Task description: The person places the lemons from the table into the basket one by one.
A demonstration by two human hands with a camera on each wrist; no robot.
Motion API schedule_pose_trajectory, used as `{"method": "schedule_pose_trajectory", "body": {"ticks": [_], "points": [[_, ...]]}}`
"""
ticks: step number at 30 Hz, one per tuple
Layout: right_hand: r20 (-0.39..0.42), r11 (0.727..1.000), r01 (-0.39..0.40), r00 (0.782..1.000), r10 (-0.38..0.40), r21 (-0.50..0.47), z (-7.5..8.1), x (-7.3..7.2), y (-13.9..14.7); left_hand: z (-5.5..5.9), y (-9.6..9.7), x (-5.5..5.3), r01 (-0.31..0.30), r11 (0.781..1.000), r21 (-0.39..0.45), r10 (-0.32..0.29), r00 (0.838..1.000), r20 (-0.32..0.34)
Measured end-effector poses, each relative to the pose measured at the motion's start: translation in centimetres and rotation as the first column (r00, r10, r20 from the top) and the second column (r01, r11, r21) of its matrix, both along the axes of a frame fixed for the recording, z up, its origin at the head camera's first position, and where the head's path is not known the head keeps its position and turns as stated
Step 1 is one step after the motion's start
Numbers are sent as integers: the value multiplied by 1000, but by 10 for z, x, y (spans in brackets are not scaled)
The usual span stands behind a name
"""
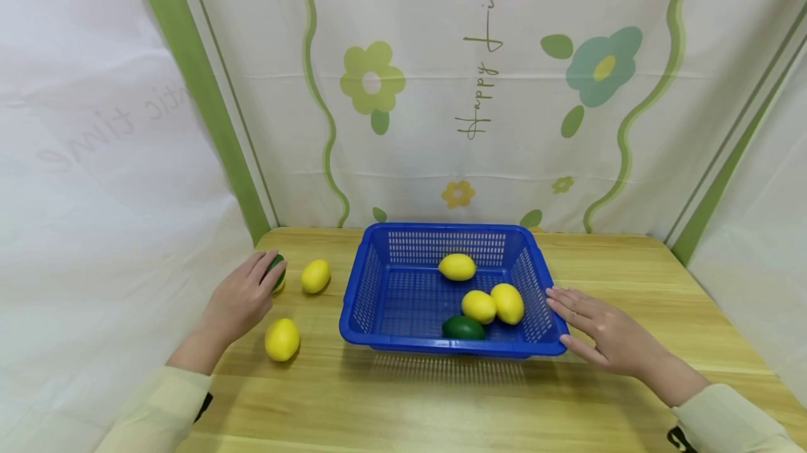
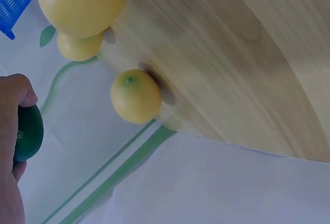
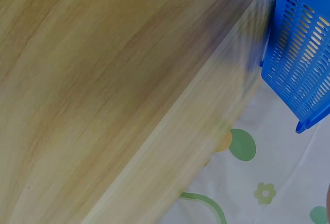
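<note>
In the head view my left hand (image 1: 241,297) grips a dark green lime (image 1: 277,271) at the table's left side. The left wrist view shows thumb and fingers around that lime (image 2: 31,133), its stem end facing the camera. A yellow lemon (image 1: 280,288) peeks out just below it, partly hidden. Two more lemons lie close by, one to the right (image 1: 315,276) and one nearer (image 1: 281,339). My right hand (image 1: 608,332) rests with extended fingers against the right rim of a blue plastic basket (image 1: 403,343). Inside sit three lemons (image 1: 457,267) and another green lime (image 1: 463,328).
The perforated basket stands mid-table on a light wooden tabletop (image 1: 403,411). Behind the table hangs a white curtain (image 1: 416,152) with printed flowers, and white cloth also hangs at both sides. The table's back edge runs just behind the basket.
</note>
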State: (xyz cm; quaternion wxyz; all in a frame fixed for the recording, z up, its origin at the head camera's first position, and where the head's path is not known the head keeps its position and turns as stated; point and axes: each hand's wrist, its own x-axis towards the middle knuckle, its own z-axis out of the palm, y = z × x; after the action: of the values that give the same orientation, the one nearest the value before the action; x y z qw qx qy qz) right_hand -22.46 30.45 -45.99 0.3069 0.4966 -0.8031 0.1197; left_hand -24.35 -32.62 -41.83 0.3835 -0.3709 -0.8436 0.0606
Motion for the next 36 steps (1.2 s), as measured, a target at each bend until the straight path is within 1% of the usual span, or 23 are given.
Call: {"method": "schedule_pose_trajectory", "body": {"ticks": [4,10,14,17,21,28,34,36], "points": [[-8,1000,-6,1000,6,-7,0,0,0,4,6,-1,12,1000,-23,-12,1000,-28],[16,1000,13,1000,-13,11,0,0,1,10,15,-3,22,998,-62,-25,998,-57],[37,999,38,999,-39,35,1,0,3,14,22,-4,37,997,-65,-41,997,-63],[42,998,41,998,-42,39,1,1,3,17,28,-5,55,997,-62,-59,996,-70],[26,999,23,999,-24,25,1,1,2,21,36,-6,75,995,-71,-80,994,-70],[-31,1000,-17,999,17,-19,-1,-2,0,26,50,-6,79,990,-114,-88,993,-76],[-34,1000,-21,999,21,-18,-2,-2,1,28,60,-6,104,988,-118,-114,990,-78],[-35,1000,-18,999,17,-14,-1,-2,1,29,64,-6,102,987,-128,-113,990,-80]]}}
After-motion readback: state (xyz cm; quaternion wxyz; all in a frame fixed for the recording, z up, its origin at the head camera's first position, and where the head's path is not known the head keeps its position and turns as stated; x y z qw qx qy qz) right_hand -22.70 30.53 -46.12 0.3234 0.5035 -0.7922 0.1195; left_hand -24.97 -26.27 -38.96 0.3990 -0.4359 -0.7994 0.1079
